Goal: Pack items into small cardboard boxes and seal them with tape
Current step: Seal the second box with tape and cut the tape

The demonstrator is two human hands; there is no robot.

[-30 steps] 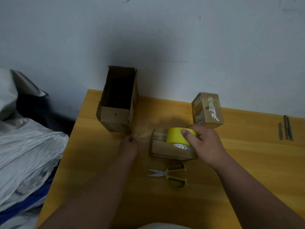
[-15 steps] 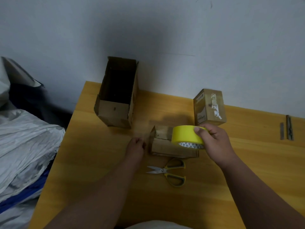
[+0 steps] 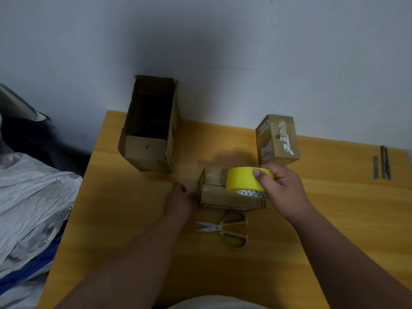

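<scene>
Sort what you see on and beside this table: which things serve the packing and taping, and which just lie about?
In use:
- yellow tape roll, gripped by the right hand
- small cardboard box, left hand at its end
- scissors
- open tall box
- taped box

Lying about:
- metal strips
- grey sheeting beside the table

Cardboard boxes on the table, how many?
3. Tall open box at back left, upright sealed box at back right, low box lying centre, under the yellow tape roll. Inside of the open box is dark; more could be hidden.
</scene>
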